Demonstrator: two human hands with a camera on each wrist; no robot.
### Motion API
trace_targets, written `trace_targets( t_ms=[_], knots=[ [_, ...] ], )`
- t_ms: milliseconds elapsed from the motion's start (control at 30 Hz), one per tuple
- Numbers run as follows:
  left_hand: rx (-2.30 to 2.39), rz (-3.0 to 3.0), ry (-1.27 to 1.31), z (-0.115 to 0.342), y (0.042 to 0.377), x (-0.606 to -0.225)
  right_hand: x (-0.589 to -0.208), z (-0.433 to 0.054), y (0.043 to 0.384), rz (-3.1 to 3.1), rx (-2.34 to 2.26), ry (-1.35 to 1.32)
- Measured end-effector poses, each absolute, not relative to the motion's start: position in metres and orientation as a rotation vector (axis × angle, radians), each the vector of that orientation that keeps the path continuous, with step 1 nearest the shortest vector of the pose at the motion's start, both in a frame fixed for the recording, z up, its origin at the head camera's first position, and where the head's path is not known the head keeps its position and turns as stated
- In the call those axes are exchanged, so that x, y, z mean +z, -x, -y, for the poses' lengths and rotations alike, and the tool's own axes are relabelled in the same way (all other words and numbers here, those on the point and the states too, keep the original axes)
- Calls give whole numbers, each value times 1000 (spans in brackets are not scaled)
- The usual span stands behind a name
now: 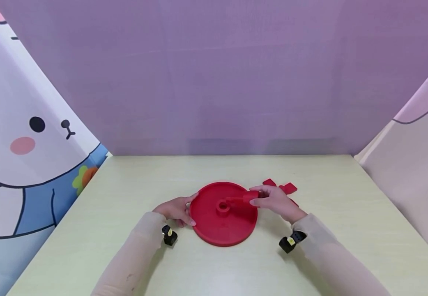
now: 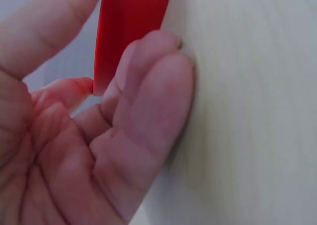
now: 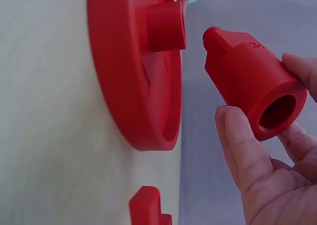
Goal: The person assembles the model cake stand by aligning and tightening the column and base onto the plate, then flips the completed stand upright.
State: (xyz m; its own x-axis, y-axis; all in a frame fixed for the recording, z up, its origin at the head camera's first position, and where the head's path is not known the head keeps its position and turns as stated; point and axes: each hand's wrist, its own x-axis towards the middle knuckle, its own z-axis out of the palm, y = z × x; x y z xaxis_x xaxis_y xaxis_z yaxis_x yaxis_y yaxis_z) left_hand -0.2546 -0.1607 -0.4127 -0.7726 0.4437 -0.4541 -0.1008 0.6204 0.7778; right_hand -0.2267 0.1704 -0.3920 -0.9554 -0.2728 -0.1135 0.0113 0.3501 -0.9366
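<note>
1. Head view. Red tray lies flat on the desk, rim up, a short hollow hub at its centre. Left hand at the tray's left edge: fingers apart, touching the rim. Right hand above the tray's right part, fingers clamped on a hollow red piece, its slim end pointing left toward the hub. Loose red pieces lie just beyond the right hand, on the far right of the tray; one is partly hidden.

2. Left wrist view. Close on the bent fingers beside the tray's edge; a fingertip touches it. The thumb's tip is out of frame.

3. Right wrist view. The hollow piece is pinched between thumb and fingers around its wide, open-ended barrel; narrow end clear of the hub. Small raised or cut marking on its side, not surely legible.

4. Handling (judged). Hollow piece probably light, stiff plastic; smooth barrel could roll or slip in the fingers. Best hold: the wide barrel, leaving the narrow end free. Tray likely rigid and light, so apt to slide; steady it by the rim.
</note>
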Motion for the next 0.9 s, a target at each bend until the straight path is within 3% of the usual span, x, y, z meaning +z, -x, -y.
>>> trace_targets(
  t_ms=[900],
  knots=[
    [1145, -2201, -234, 158, 252, -411, -377, -137, 240, -2579, -1407, 334]
  ],
)
